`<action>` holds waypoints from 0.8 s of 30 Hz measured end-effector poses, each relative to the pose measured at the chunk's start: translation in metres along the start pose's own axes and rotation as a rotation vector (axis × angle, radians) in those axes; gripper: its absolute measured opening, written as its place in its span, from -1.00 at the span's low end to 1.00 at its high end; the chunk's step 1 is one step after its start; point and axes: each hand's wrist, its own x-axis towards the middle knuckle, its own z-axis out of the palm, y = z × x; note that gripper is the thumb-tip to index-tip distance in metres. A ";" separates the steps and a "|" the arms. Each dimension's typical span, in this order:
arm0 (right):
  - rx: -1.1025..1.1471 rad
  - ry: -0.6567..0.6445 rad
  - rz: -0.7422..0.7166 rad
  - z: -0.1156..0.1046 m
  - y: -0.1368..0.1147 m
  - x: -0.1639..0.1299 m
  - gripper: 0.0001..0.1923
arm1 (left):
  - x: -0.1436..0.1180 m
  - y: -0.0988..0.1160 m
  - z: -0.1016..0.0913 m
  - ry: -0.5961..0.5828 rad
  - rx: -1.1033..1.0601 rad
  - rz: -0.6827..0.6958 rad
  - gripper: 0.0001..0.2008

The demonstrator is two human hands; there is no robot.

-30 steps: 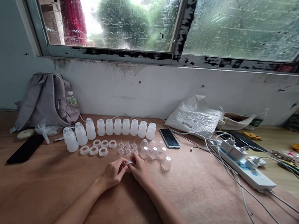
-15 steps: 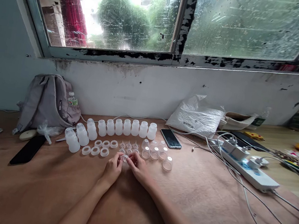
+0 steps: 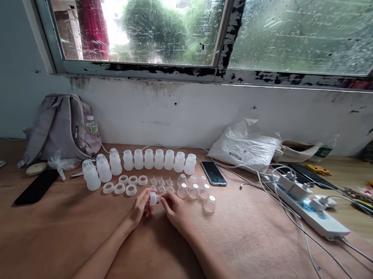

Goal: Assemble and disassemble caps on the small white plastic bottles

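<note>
Broadly, a long wooden bench (image 3: pixel 260 255) is running under a rain-streaked window (image 3: pixel 191 22), carrying everything in sight. At its far left a grey backpack (image 3: pixel 57 128) is leaning against the wall, and a white plastic bag (image 3: pixel 245 144) is lying toward the right, with a white power strip (image 3: pixel 310 208) and its cables trailing beside it. A black phone (image 3: pixel 36 187) is lying flat near the backpack, and a second phone (image 3: pixel 213 173) is resting just right of a row of white bottles (image 3: pixel 155 158) standing along the wall side. In front of the bottles, white rings (image 3: pixel 119 189) are sitting in a loose cluster, clear domed caps (image 3: pixel 194 190) are grouped to their right, and tiny clear teats (image 3: pixel 161 182) are lying between them. Just in front of these small parts, the left hand (image 3: pixel 138 207) and the right hand (image 3: pixel 175 209) are meeting over the bench, their fingers closing together from either side on one small white ring piece (image 3: pixel 153 198), holding it slightly above the surface.
</note>
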 end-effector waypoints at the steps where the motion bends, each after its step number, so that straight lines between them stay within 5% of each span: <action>1: -0.017 0.001 -0.013 0.000 0.000 -0.001 -0.87 | 0.000 0.001 0.000 -0.009 0.008 0.010 -0.62; 12: -0.106 0.034 -0.185 0.005 -0.005 -0.009 -0.83 | 0.001 0.001 -0.001 0.023 0.025 -0.053 -0.62; 18: -0.153 0.087 -0.137 0.002 0.003 -0.006 -0.83 | 0.007 0.005 -0.006 -0.019 0.064 -0.020 -0.57; 20: -0.165 0.137 -0.099 0.000 0.007 -0.004 -0.83 | 0.018 0.011 -0.015 0.034 0.129 -0.021 -0.53; 24: -0.168 0.200 -0.052 -0.001 0.012 -0.001 -0.83 | 0.053 0.030 -0.047 0.381 0.589 0.012 -0.52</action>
